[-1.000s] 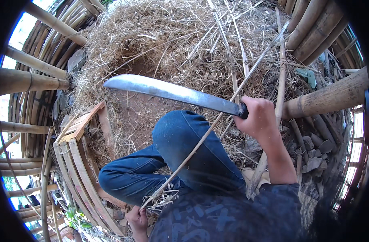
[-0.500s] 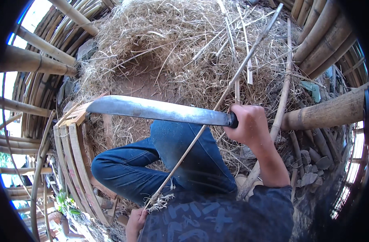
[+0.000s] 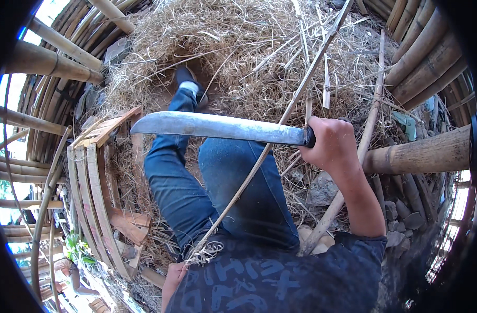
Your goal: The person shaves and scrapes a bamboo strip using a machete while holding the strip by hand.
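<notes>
My right hand (image 3: 333, 144) is wrapped round the dark handle of a machete (image 3: 217, 127). Its long, worn blade points left and crosses the thin bamboo strip (image 3: 249, 177) above my knee; whether the edge touches it I cannot tell. The strip runs slantwise from my lower left to the far upper right. At its near end my left hand (image 3: 174, 276) is closed on it beside my waist, partly hidden by my shirt. Curled pale shavings (image 3: 206, 253) cling to the strip just beyond that hand.
Dry shavings (image 3: 249, 62) cover the ground ahead. A wooden slatted crate (image 3: 95, 198) stands at left. Thick bamboo poles (image 3: 421, 151) jut in from both sides. A long pole (image 3: 371, 120) slants along my right, near stones (image 3: 322, 189). Another person (image 3: 74, 276) is at far lower left.
My left leg has stretched forward, its shoe now in the shavings. The machete has shifted slightly right and up with my right hand. My left hand keeps hold of the strip.
</notes>
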Available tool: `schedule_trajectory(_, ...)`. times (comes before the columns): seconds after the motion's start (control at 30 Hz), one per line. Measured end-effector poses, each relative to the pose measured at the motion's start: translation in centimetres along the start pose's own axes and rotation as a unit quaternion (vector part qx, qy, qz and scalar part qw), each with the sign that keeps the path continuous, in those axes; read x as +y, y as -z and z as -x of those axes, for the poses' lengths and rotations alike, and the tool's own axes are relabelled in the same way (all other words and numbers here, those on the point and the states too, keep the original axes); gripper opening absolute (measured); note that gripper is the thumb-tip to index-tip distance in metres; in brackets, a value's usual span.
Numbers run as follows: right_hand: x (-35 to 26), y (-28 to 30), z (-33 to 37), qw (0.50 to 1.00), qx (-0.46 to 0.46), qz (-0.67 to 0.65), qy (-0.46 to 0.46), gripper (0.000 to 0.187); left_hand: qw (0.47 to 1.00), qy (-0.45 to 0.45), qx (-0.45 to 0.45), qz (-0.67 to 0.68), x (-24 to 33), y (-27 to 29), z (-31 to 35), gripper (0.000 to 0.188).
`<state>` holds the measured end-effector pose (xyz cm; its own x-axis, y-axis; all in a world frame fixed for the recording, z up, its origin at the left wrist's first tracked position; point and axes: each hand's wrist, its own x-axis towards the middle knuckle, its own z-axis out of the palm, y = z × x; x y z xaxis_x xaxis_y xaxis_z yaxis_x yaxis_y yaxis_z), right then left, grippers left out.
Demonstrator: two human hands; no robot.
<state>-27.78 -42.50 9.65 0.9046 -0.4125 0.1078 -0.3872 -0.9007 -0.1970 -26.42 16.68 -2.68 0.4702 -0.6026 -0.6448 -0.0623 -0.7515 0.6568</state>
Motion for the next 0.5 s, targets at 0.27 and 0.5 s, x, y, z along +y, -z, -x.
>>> schedule_trajectory(0.27, 0.1, 0.7, -0.4, 1.000, 0.015, 0.021, 0.000, 0.025, 0.999, -0.006, 0.029, -0.020, 4.3, -0.5, -2.9, 0.030)
schedule_trajectory(0.5, 1.0, 0.7, -1.0, 0.998, 0.041, 0.040, -0.022, 0.023, 0.975, -0.038, 0.144, -0.162, 5.9, 2.9, -12.7, 0.037)
